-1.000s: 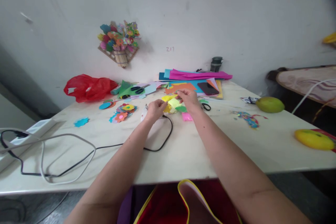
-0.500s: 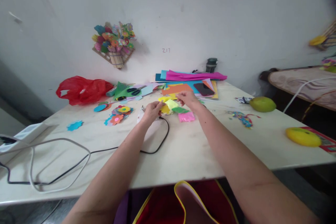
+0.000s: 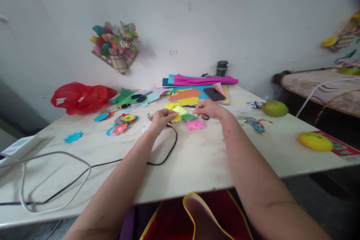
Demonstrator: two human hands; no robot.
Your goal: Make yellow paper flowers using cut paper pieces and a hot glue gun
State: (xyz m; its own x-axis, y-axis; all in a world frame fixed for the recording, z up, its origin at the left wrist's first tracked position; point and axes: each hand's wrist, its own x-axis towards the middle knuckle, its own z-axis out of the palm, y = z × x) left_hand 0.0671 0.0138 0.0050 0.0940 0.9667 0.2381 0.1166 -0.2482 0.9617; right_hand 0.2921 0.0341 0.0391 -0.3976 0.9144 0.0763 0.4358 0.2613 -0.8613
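In the head view, my left hand (image 3: 162,119) is closed in a pinch on a yellow paper piece (image 3: 177,118) near the table's middle. Against it lie a pale yellow-green piece (image 3: 180,110) and a green leaf-shaped piece (image 3: 189,117). My right hand (image 3: 208,108) is closed just right of the green piece, thumb and fingertips together; what they hold, if anything, is too small to make out. Below the green piece is a small pink packet (image 3: 196,124). A dark looped handle (image 3: 206,117) shows under my right hand.
Coloured sheets (image 3: 187,93) and a phone (image 3: 214,94) lie at the back. Black scissors (image 3: 139,98), a red plastic bag (image 3: 81,97) and paper flowers (image 3: 120,129) are on the left. Cables (image 3: 62,153) cross the left front. Two mangoes (image 3: 275,108) (image 3: 315,141) sit at right.
My right hand has moved a little right, away from the yellow pieces, uncovering the dark handle. My left hand keeps its pinch. The whole view has shifted slightly.
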